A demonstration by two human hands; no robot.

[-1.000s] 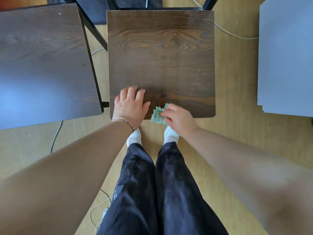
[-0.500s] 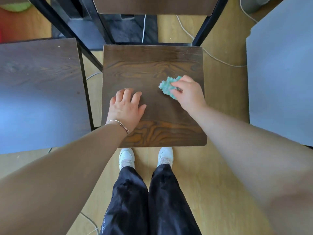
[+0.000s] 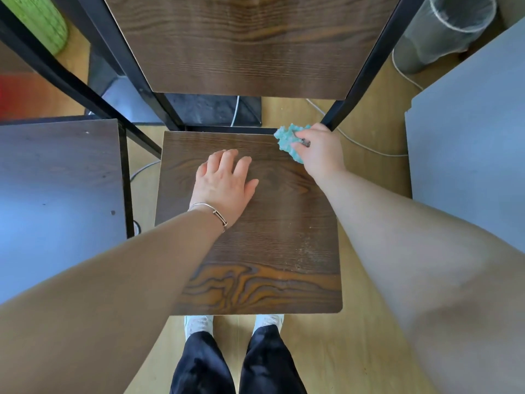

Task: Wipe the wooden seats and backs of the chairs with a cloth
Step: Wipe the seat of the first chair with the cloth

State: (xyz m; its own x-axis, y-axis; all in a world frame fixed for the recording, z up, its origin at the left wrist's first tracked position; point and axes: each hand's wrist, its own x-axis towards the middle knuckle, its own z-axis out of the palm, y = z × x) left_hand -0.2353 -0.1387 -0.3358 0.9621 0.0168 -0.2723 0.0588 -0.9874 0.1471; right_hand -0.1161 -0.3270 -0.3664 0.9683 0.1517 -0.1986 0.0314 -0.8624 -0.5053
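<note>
Seen from above, a person is leaning over a dark brown wood-grain chair seat. The right hand is clutching a crumpled turquoise cloth in curled fingers and is pressing it onto the seat's far right corner, just beside the black metal frame upright. A second ago the cloth was sitting at the near front edge, then at mid-seat, so one front-to-back stroke is probably reaching its end. The left hand, wearing a thin silver bracelet, is lying flat with fingers straight, gripping nothing; it has also been sliding forward and is now steadying the seat's middle. Pale specks are showing on the right front of the seat, which suggests further passes are needed. The brown wooden chair back above is likely waiting for its turn.
</note>
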